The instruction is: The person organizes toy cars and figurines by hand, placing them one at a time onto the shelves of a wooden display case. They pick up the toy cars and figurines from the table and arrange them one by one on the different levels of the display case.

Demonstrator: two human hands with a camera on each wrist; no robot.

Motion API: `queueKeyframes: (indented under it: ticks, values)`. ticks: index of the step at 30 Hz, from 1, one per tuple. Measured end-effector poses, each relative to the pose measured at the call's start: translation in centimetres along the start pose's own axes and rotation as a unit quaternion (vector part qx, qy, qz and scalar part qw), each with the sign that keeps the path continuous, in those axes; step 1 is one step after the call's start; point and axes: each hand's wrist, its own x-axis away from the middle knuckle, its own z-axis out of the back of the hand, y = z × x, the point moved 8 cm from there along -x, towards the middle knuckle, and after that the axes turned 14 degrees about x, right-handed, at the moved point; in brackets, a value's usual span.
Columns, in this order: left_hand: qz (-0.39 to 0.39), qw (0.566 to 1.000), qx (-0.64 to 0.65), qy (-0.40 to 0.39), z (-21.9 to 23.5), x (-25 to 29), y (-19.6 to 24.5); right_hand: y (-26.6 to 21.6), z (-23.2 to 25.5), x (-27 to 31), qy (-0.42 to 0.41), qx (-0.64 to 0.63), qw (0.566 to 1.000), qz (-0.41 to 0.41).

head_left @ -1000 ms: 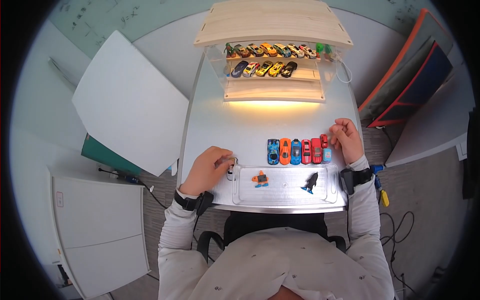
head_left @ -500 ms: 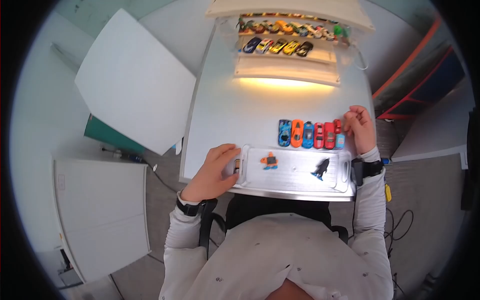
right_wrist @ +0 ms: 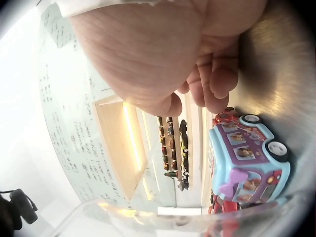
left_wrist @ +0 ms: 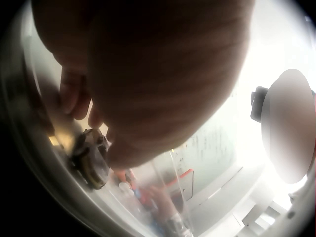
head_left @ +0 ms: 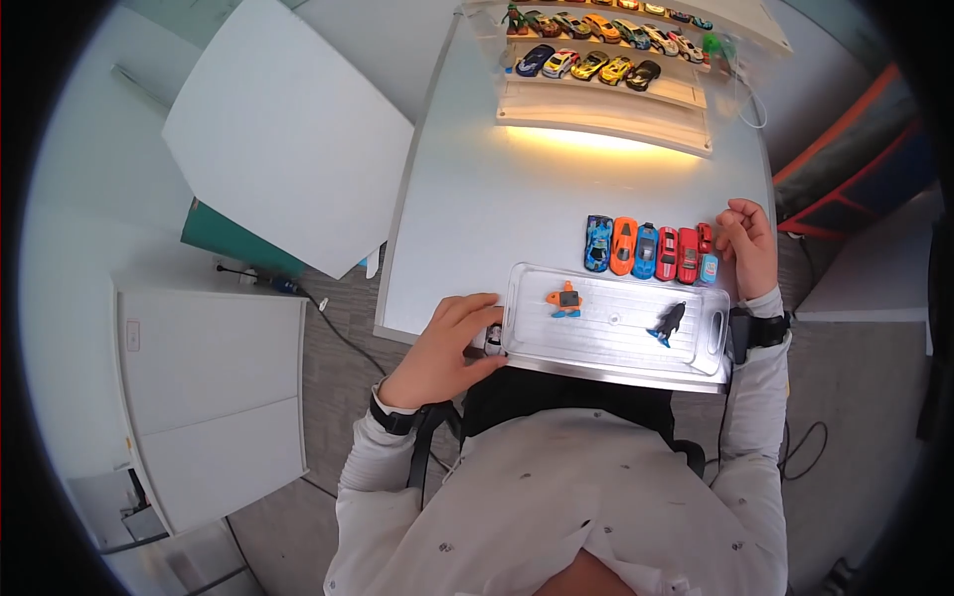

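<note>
My left hand (head_left: 437,350) is at the left end of the clear tray (head_left: 621,366), its thumb and fingers around a small white and dark car (head_left: 494,340). In the left wrist view the car (left_wrist: 90,160) sits between the thumb and fingertips of that hand (left_wrist: 168,74). An orange figure (head_left: 566,300) and a black penguin-like figure (head_left: 671,323) lie in the tray. My right hand (head_left: 752,248), fingers loosely curled and holding nothing, rests beside the right end of a row of toy cars (head_left: 646,251). Below it in the right wrist view is a light-blue and purple toy bus (right_wrist: 247,155).
A lit wooden shelf (head_left: 606,123) at the back of the table (head_left: 467,189) holds rows of toy cars. A white panel (head_left: 288,139) stands to the left, a white cabinet (head_left: 214,377) below it. Orange-edged panels (head_left: 845,169) lean at the right.
The head view has shifted, so the table appears farther right and higher. My left hand's fingers and thumb have spread around the small car beside the tray. My right hand stays by the row.
</note>
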Motion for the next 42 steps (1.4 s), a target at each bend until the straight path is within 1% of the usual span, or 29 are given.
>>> queueKeyframes:
  ticks: [3, 6, 9, 12, 15, 16, 19, 20, 23, 26, 29, 30, 32, 33, 34, 35, 37, 39, 41, 42]
  values:
    - [0.000, 0.999, -0.039, -0.019, -0.2, 0.0, 0.3, -0.2, 0.0, 0.2, -0.001, 0.003, 1.000, -0.001]
    - [-0.014, 0.999, -0.040, -0.019, -0.4, 0.1, -0.3, -0.1, -0.1, 0.1, -0.006, 0.001, 1.000, 0.000]
    - [-0.002, 1.000, -0.025, -0.011, 0.1, -0.2, -0.3, -0.2, -0.2, 0.2, -0.008, 0.003, 1.000, -0.004]
    - [-0.018, 0.999, -0.012, 0.024, 1.4, -0.7, -0.4, -0.6, -0.3, 0.3, -0.009, -0.001, 1.000, -0.005]
    - [0.009, 0.996, 0.030, 0.083, 3.3, -2.0, -1.4, -0.6, -0.3, 0.3, -0.014, -0.003, 1.000, -0.003]
    - [-0.017, 0.996, 0.014, 0.086, 3.9, -2.6, -0.8, -0.8, -0.3, 0.3, -0.011, 0.003, 1.000, -0.006]
    - [-0.037, 0.994, 0.032, 0.102, 5.3, -4.8, -0.2, -0.9, -0.2, 0.4, -0.010, -0.001, 1.000, -0.017]
    - [-0.055, 0.993, 0.026, 0.100, 5.4, -5.7, 0.6, -0.8, -0.1, 0.3, -0.010, -0.005, 1.000, -0.018]
    - [-0.105, 0.991, 0.019, 0.076, 5.7, -9.0, 2.4, -0.4, -0.1, 0.3, -0.010, -0.013, 1.000, -0.026]
    - [-0.144, 0.987, 0.045, 0.054, 5.2, -12.8, 4.7, -0.6, -0.4, 0.2, -0.012, -0.011, 0.999, -0.034]
    - [-0.128, 0.991, 0.042, -0.005, 3.9, -16.9, 6.0, -0.9, -0.5, 0.3, -0.014, -0.006, 0.999, -0.043]
    - [-0.146, 0.989, 0.021, -0.030, 3.3, -18.3, 6.4, -1.0, -0.5, 0.4, -0.016, -0.002, 0.999, -0.047]
    - [-0.138, 0.988, 0.025, -0.059, 2.0, -20.9, 6.9, -1.2, -0.6, 0.4, -0.027, -0.009, 0.998, -0.053]
    - [-0.133, 0.988, 0.027, -0.074, 1.4, -22.1, 7.1, -1.5, -0.8, 0.4, -0.036, -0.020, 0.998, -0.046]
    - [-0.152, 0.984, 0.041, -0.081, 0.7, -23.1, 7.2, -1.7, -1.1, 0.4, -0.045, -0.031, 0.998, -0.038]
    - [-0.144, 0.984, 0.046, -0.093, 0.0, -24.0, 7.1, -2.1, -1.2, 0.3, -0.053, -0.043, 0.997, -0.030]
    - [-0.129, 0.983, 0.055, -0.119, -1.4, -25.5, 7.3, -2.8, -1.5, 0.0, -0.104, 0.027, 0.994, -0.017]
    - [-0.140, 0.981, 0.048, -0.125, -2.2, -26.5, 7.4, -3.9, -1.6, -0.5, -0.139, 0.096, 0.986, 0.006]
    - [-0.152, 0.979, 0.063, -0.121, -2.8, -27.4, 7.3, -5.5, -2.0, -1.7, -0.158, 0.164, 0.973, 0.041]
    - [-0.154, 0.978, 0.072, -0.121, -3.1, -27.8, 7.1, -7.0, -2.2, -2.2, -0.151, 0.196, 0.966, 0.074]
